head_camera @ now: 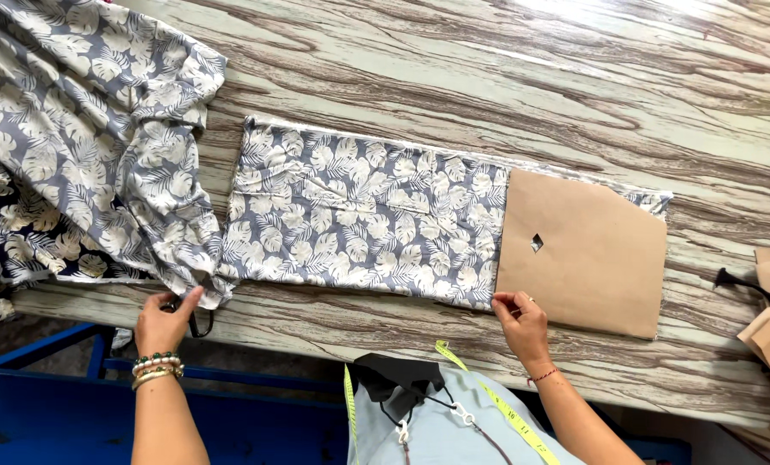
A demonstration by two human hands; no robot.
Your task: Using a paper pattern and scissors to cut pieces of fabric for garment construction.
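My right-hand fingers pinch the near left corner of the brown paper pattern, while my left-hand fingers press together on the leaf-print fabric stretching lengthwise between them across the counter.
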